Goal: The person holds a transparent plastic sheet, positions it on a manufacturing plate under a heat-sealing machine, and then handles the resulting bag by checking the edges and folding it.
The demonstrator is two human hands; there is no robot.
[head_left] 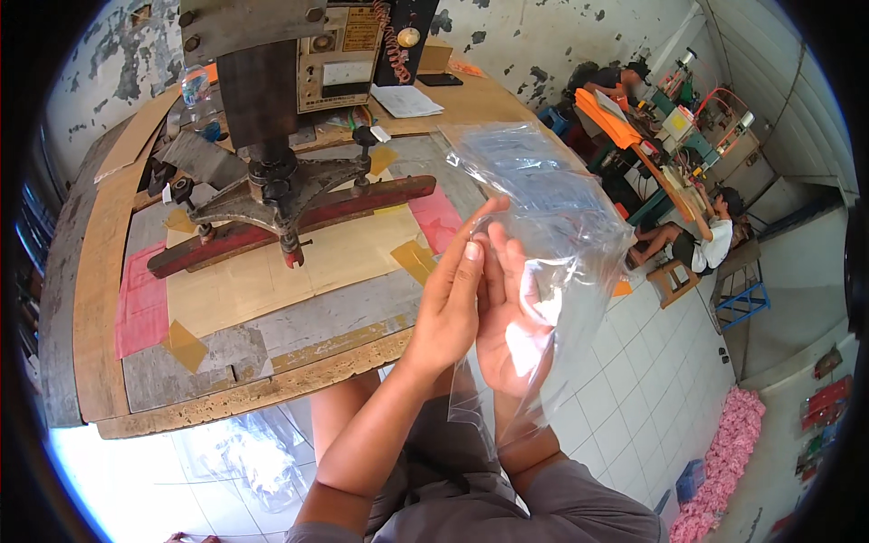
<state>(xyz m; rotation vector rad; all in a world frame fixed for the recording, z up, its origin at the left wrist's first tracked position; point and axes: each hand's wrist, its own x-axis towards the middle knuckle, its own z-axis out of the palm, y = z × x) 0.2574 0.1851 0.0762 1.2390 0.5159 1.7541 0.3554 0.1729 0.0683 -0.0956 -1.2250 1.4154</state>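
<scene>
I see the left hand [445,312] pinching clear plastic film [579,258] right of the press [260,100], the right hand [507,335] open beneath.

Wearer's hands: two, one left hand [445,308] and one right hand [503,330]
Clear plastic [584,271] at the hands: several layers, too overlapped to count
Press [261,100]: one
Red bar [391,195] under the press: one
Bolt heads [315,14] on its upper plate: three in view
Pink patches [142,303]: two
Amber tape pieces [186,346]: four in view
Surface [101,389] beneath the press: one
Control box [333,90]: one
Coiled cord [395,43]: one
Bottle [195,88]: one
Phone [440,80]: one
Co-workers [717,240]: two
Wooden stool [673,282]: one
Pink heap [729,443] on the floor: one
Blue container [691,480] beside the heap: one
</scene>
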